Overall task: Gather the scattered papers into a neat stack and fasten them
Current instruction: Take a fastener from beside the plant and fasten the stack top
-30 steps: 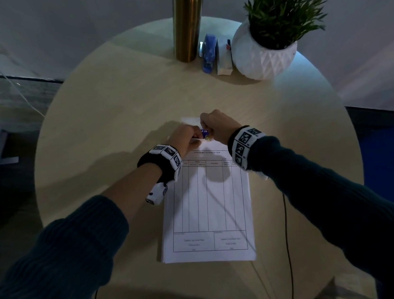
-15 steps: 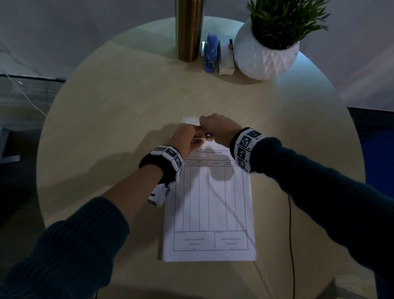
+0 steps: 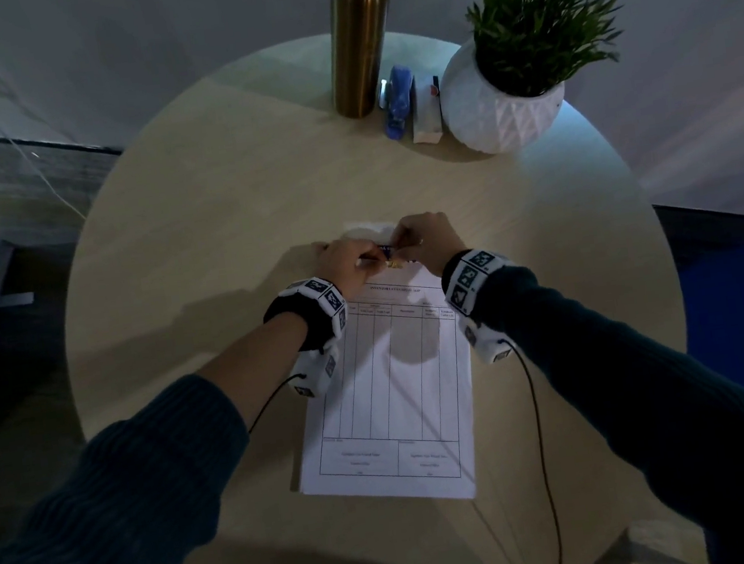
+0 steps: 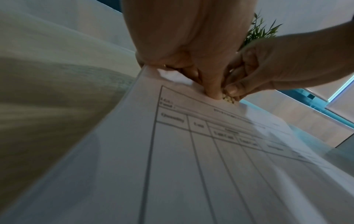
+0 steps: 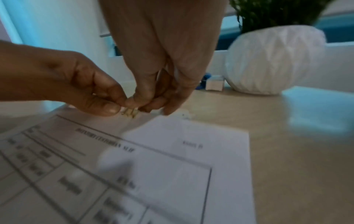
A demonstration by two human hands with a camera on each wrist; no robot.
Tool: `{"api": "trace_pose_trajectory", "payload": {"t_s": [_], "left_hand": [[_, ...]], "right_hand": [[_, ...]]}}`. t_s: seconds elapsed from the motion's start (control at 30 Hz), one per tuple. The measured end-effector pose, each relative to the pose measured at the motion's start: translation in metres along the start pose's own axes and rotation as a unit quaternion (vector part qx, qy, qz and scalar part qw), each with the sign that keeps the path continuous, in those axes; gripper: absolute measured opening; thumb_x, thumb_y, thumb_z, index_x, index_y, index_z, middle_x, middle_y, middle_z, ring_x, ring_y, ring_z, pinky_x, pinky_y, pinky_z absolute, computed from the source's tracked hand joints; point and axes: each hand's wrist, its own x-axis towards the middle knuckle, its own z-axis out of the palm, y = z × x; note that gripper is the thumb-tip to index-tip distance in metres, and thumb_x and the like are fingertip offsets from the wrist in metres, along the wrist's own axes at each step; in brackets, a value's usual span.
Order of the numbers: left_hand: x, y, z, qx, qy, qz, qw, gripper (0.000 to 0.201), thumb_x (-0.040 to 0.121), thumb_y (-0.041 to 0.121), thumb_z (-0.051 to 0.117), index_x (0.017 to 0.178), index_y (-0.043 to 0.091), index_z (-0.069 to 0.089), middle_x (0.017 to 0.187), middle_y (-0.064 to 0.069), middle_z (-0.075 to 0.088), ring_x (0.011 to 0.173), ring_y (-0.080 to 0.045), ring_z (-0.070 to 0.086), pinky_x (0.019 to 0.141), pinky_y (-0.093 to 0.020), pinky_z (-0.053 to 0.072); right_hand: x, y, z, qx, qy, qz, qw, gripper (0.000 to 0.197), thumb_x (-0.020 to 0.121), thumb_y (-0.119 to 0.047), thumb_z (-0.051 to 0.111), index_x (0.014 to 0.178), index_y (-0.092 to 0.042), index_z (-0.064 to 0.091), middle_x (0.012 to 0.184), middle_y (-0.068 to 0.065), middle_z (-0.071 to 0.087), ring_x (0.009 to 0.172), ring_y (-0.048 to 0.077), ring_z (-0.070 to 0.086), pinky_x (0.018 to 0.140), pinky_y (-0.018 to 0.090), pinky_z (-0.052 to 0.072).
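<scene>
A neat stack of printed forms point(image 3: 389, 397) lies on the round wooden table point(image 3: 211, 207), its short top edge away from me. Both hands meet at that top edge. My left hand point(image 3: 344, 261) pinches the stack's edge point(image 4: 191, 166), thumb pressed on the top sheet. My right hand point(image 3: 426, 242) pinches a small gold paper clip point(image 3: 393, 264) against the same edge. The clip point(image 4: 228, 98) shows between the two thumbs, and in the right wrist view the clip point(image 5: 130, 112) sits on the paper point(image 5: 172, 166). A small blue thing point(image 3: 387, 249) shows between the fingers; what it is stays unclear.
At the table's far side stand a gold metal bottle point(image 3: 361, 34), a blue stapler point(image 3: 399, 100), a small white box point(image 3: 427, 115) and a plant in a white pot point(image 3: 503, 106). A white scrap point(image 3: 366, 231) lies just beyond my hands. Thin cables trail from both wrists.
Both hands stay together at the stack's top edge, with only small finger movements. The stack has not shifted.
</scene>
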Motion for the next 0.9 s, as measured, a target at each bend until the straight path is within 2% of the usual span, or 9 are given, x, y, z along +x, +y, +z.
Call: {"api": "trace_pose_trajectory", "payload": {"t_s": [0.13,0.2,0.33,0.47,0.53,0.63,0.7,0.77,0.9], "left_hand": [[0.0,0.002,-0.002,-0.048,0.005,0.016,0.999,0.014,0.084,0.017,0.065,0.089,0.006,0.072,0.095,-0.01,0.072,0.085,-0.015,0.058,0.068,-0.007,0.032],[0.0,0.0,-0.002,-0.052,-0.003,0.014,0.999,0.014,0.084,0.018,0.065,0.089,0.006,0.072,0.096,-0.01,0.072,0.088,-0.017,0.061,0.07,-0.014,0.033],[0.003,-0.005,0.0,-0.063,-0.012,0.0,0.998,0.013,0.083,0.019,0.067,0.086,0.007,0.072,0.089,-0.006,0.07,0.083,-0.015,0.059,0.068,-0.016,0.033],[0.005,-0.005,-0.001,-0.078,-0.004,-0.003,0.997,0.013,0.081,0.017,0.069,0.085,0.005,0.073,0.086,-0.006,0.07,0.08,-0.012,0.058,0.065,-0.013,0.038],[0.006,-0.005,0.0,-0.082,0.0,-0.003,0.997,0.012,0.08,0.016,0.069,0.084,0.005,0.072,0.089,-0.01,0.072,0.08,-0.012,0.058,0.071,-0.022,0.043],[0.005,-0.006,0.001,-0.088,0.004,0.005,0.996,0.01,0.08,0.016,0.07,0.083,0.007,0.073,0.088,-0.011,0.073,0.081,-0.017,0.064,0.077,-0.03,0.05],[0.003,-0.006,0.001,-0.092,0.009,0.007,0.996,0.009,0.08,0.016,0.069,0.081,0.009,0.072,0.087,-0.009,0.073,0.083,-0.019,0.065,0.081,-0.034,0.051],[0.0,-0.004,-0.001,-0.099,0.012,0.014,0.995,0.01,0.08,0.017,0.069,0.082,0.008,0.072,0.088,-0.009,0.073,0.081,-0.016,0.063,0.081,-0.031,0.049],[-0.005,0.002,-0.004,-0.089,0.024,0.023,0.996,0.012,0.082,0.02,0.068,0.084,0.009,0.072,0.091,-0.007,0.074,0.087,-0.016,0.065,0.085,-0.028,0.047]], "right_hand": [[-0.014,0.017,0.016,0.073,0.058,0.03,0.995,0.01,0.07,-0.008,0.077,0.08,-0.004,0.075,0.079,0.012,0.073,0.065,0.014,0.061,0.062,0.013,0.049],[-0.022,0.02,0.023,0.129,0.074,0.03,0.988,0.01,0.071,-0.001,0.075,0.081,-0.005,0.074,0.083,0.015,0.074,0.065,0.014,0.064,0.064,0.009,0.053],[-0.03,0.022,0.031,0.128,0.102,0.025,0.986,0.011,0.074,0.003,0.069,0.081,-0.004,0.073,0.082,0.016,0.073,0.073,0.022,0.065,0.073,0.033,0.055],[-0.032,0.028,0.034,0.066,0.113,-0.03,0.991,0.024,0.078,0.007,0.058,0.087,-0.007,0.076,0.088,0.014,0.075,0.081,0.027,0.068,0.081,0.039,0.055],[-0.034,0.03,0.034,0.044,0.115,-0.054,0.991,0.025,0.077,0.007,0.058,0.086,-0.007,0.077,0.09,0.014,0.075,0.082,0.029,0.069,0.081,0.041,0.055],[-0.035,0.03,0.034,0.074,0.124,-0.048,0.988,0.014,0.075,-0.004,0.069,0.086,-0.01,0.076,0.085,0.01,0.075,0.077,0.024,0.068,0.08,0.041,0.056],[-0.035,0.031,0.034,0.119,0.112,0.0,0.987,0.027,0.068,-0.02,0.079,0.094,-0.021,0.073,0.085,0.001,0.074,0.078,0.014,0.068,0.081,0.031,0.056],[-0.033,0.034,0.035,0.129,0.102,0.022,0.986,0.038,0.061,-0.028,0.082,0.098,-0.026,0.072,0.086,-0.001,0.075,0.081,0.013,0.069,0.083,0.033,0.057],[-0.027,0.031,0.034,-0.004,0.088,-0.002,0.996,0.028,0.07,-0.036,0.073,0.095,-0.024,0.073,0.094,-0.001,0.073,0.091,0.02,0.065,0.089,0.041,0.045]]}}
